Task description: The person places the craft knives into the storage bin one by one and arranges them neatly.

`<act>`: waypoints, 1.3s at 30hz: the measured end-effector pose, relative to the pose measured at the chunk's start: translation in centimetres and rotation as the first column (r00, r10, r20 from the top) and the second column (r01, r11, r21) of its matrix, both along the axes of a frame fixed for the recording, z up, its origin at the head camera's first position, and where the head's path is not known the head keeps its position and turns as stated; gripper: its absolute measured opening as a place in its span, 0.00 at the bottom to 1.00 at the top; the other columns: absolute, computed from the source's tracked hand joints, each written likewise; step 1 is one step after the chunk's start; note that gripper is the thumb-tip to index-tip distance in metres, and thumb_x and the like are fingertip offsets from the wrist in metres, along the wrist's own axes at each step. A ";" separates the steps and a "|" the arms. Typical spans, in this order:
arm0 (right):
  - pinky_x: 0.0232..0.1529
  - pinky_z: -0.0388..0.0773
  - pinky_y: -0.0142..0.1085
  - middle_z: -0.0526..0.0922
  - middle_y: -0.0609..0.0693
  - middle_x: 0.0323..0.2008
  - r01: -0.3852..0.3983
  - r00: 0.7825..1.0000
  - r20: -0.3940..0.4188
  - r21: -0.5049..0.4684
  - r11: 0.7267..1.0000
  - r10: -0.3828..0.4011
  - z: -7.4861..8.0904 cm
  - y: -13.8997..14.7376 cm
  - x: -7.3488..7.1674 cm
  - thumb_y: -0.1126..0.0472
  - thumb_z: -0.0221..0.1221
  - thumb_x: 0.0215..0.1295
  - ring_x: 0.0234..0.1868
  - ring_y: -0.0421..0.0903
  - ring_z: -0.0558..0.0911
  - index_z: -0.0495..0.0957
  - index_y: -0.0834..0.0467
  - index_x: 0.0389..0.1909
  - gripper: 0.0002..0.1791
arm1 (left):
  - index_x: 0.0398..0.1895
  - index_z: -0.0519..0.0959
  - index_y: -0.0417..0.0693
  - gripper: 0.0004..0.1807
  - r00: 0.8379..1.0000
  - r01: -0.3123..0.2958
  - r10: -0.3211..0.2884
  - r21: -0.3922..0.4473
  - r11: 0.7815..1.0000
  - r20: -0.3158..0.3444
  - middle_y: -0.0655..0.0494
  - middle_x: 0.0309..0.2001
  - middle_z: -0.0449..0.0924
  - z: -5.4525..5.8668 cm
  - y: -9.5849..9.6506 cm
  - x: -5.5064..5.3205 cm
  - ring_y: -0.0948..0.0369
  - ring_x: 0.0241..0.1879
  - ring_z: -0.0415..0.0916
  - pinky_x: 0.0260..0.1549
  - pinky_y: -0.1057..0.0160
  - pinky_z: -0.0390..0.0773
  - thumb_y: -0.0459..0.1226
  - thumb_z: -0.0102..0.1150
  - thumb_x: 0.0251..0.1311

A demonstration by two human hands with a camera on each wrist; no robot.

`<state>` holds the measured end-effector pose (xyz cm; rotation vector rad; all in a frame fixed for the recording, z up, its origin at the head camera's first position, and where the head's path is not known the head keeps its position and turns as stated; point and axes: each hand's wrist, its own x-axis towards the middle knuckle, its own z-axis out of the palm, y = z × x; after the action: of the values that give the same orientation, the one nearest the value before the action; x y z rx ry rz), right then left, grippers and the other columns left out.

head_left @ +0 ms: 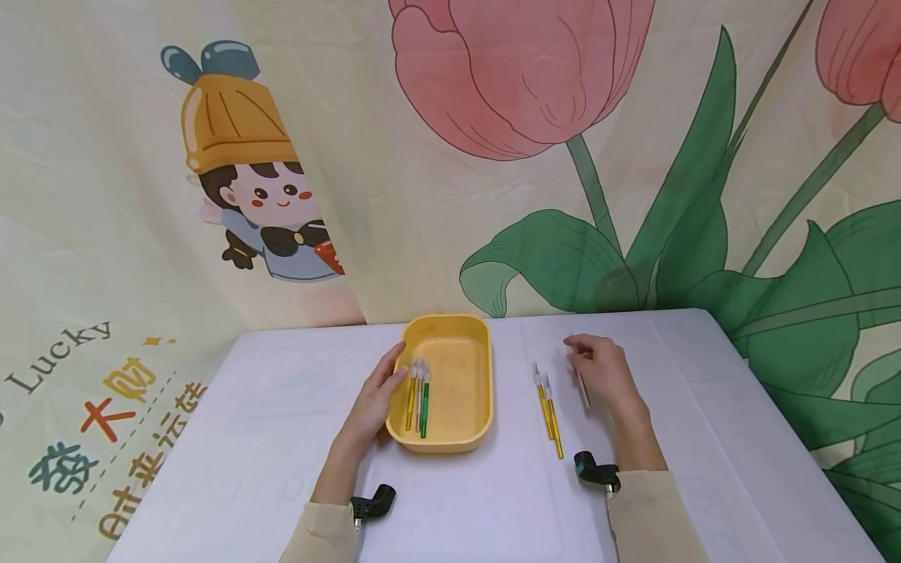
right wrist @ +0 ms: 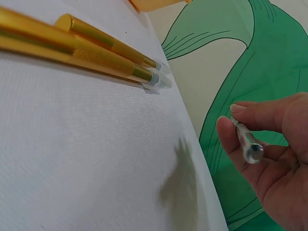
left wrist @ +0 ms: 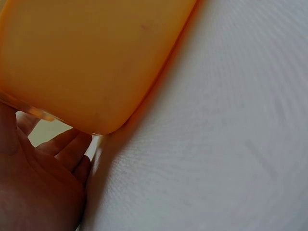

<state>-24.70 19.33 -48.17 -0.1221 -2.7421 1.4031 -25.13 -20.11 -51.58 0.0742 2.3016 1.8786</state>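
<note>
My left hand (head_left: 373,403) grips the left wall of a yellow plastic tray (head_left: 486,375), thumb at the rim and fingers along the outside. Inside the tray, at its left, lie a gold craft knife (head_left: 411,403), a silver craft knife (head_left: 418,407) and a green craft knife (head_left: 425,410), tips pointing away from me. To the right of the tray, my right hand (head_left: 598,367) pinches a silver craft knife (right wrist: 251,148) between thumb and fingers above the table. Two gold craft knives (right wrist: 103,53) with clear caps lie side by side between the tray and my right hand.
A white cloth covers the table (head_left: 281,422). Right behind its far edge hangs a backdrop (head_left: 415,234) printed with tulips and a cartoon child. Black wrist cameras sit on both wrists.
</note>
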 end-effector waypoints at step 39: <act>0.40 0.89 0.37 0.73 0.63 0.63 -0.029 0.991 -0.132 -0.385 0.923 -0.024 1.4 -1.3 0.1 0.75 0.65 0.64 0.46 0.50 0.84 0.72 0.55 0.73 0.36 | 0.81 0.59 0.69 0.29 0.999 0.009 -0.008 0.007 1.000 -0.038 0.68 0.83 0.50 -0.2 -0.1 0.0 0.62 0.84 0.38 0.83 0.48 0.39 0.50 0.46 0.81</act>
<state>-24.58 18.07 -46.82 -0.0376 -2.3274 1.8621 -25.08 -20.26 -51.82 0.1216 2.3161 1.8971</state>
